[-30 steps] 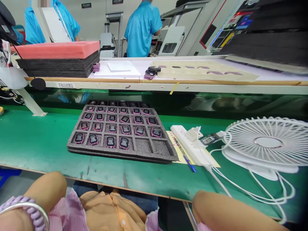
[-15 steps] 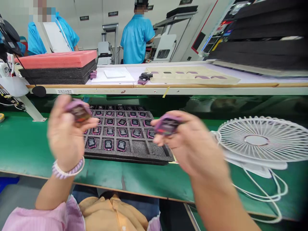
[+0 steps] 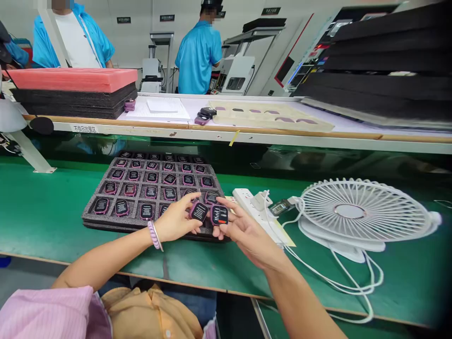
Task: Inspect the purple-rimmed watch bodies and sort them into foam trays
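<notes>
Both hands up over the near right part of the tray (image 3: pixel 116 225), one watch in each. Left hand (image 3: pixel 178 217): thumb and fingers pinching the left watch (image 3: pixel 198 212) by its edges, purple case, dark screen with lines of white text facing up, body tilted. Right hand (image 3: pixel 240 223): fingers bent round the right watch (image 3: pixel 219 214), gripping it at its rim; screen lit, white text plus an orange-red bar at the lower edge. The two watches sit side by side; whether they touch, cannot tell. Left wrist carries a lilac coil (image 3: pixel 154 235) and a pale bangle. Tray is grey foam, divided into cells, lying on the green bench (image 3: pixel 63 202). Most cells in view hold a purple-cased watch, screen up, some turned askew; near-row cells at right are partly hidden by the hands. Right of tray: white power strip (image 3: pixel 243 195) with a plug (image 3: pixel 261 201) in it, lying partly over yellow paper (image 3: pixel 289 239); beyond it, a white fan (image 3: pixel 367 226) on its base, cables looping below. Shelf (image 3: pixel 158 133) above the bench: pink foam (image 3: pixel 70 80) atop black foam (image 3: pixel 77 101) at left, papers (image 3: pixel 163 106) in the middle, then a beige sheet (image 3: pixel 243 119) bearing purple pieces, dark stack (image 3: pixel 370 94) at far right. Behind, two people in blue shirts.
</notes>
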Available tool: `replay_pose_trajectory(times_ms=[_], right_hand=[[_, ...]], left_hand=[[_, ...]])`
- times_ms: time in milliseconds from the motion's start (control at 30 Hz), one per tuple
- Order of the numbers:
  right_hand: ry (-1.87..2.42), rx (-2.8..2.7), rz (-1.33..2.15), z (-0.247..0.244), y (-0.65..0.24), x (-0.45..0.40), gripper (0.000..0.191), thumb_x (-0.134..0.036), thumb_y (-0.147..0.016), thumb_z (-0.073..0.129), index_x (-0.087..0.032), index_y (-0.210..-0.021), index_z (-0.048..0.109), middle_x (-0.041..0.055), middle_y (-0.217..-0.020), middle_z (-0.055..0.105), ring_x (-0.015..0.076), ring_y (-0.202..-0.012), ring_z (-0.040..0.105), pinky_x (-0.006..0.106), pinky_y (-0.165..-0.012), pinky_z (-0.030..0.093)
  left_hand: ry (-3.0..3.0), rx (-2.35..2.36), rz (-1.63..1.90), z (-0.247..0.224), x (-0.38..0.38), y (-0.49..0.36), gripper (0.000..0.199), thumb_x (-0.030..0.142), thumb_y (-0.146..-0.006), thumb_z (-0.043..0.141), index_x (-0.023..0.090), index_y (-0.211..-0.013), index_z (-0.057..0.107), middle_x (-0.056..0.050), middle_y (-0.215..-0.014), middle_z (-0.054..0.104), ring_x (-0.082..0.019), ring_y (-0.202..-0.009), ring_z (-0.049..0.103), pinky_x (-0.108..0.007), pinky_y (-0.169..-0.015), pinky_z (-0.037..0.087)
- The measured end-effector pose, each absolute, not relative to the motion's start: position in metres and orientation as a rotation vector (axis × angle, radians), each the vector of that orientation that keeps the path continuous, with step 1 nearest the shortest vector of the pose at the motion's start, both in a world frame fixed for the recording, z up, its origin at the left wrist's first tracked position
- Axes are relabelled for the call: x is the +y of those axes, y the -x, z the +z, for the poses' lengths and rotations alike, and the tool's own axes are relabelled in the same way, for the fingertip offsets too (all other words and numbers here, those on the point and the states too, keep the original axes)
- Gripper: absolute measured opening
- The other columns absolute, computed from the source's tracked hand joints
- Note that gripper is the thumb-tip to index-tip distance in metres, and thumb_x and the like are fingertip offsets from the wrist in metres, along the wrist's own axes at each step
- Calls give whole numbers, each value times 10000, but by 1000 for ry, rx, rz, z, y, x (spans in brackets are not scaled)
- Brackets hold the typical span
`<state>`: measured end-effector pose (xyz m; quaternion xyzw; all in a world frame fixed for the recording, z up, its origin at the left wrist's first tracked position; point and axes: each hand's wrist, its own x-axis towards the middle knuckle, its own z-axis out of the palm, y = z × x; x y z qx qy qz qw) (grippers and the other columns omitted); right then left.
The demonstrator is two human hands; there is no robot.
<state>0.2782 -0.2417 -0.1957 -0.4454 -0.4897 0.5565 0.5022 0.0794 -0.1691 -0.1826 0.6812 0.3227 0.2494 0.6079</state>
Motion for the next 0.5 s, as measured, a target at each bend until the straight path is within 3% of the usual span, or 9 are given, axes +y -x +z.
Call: replay_pose_trajectory(times_ms=[100,167,233,333,433,500], right_hand=[[1148,-1299,1241,-200,-290,-241,646,-397,-866,732,-227,-1384,385,57,-933,622,206,-737,616,306,-626,514],[1248,-1431,1046,-204,-297,-237,545,-423,-887,687,-227,-1336,447,92,-1035,615,227,-795,616,338,-663,530],[1348,-1624,777,-208,-305,-232,448,-433,-893,657,-224,-1269,533,117,-1154,581,270,-946,605,400,-789,539],[1406,-1938,487,-214,-315,-226,377,-440,-932,597,-217,-1236,608,135,-1263,522,326,-1214,505,496,-1031,443],[1475,-2115,295,-219,-321,-228,544,-498,-998,514,-221,-1461,449,171,-1476,351,365,-1405,304,563,-1122,336],[1545,-2150,54,-223,-322,-233,662,-550,-1033,422,-249,-1584,210,175,-1591,139,428,-1459,119,682,-1102,267]], left_hand=[[-2030,894,558,-184,-164,-85,577,140,-811,718,176,-1343,497,-63,-975,634,-212,-857,626,-422,-893,542],[-2305,982,518,-185,-162,-88,541,226,-797,778,168,-1289,561,-86,-1045,636,-273,-1036,564,-472,-999,474],[-2475,1050,434,-186,-162,-89,510,326,-809,778,166,-1259,599,-114,-1172,600,-314,-1129,500,-502,-1015,448],[-2651,1073,406,-185,-168,-78,634,471,-812,753,177,-1336,552,-163,-1327,516,-360,-1203,455,-561,-1001,444],[-2838,1120,651,-182,-168,-39,848,563,-768,766,261,-1473,405,-197,-1533,304,-449,-1388,279,-684,-1066,331],[-2879,1392,937,-181,-159,4,952,604,-751,762,336,-1529,282,-165,-1629,12,-520,-1461,14,-781,-1095,124]])
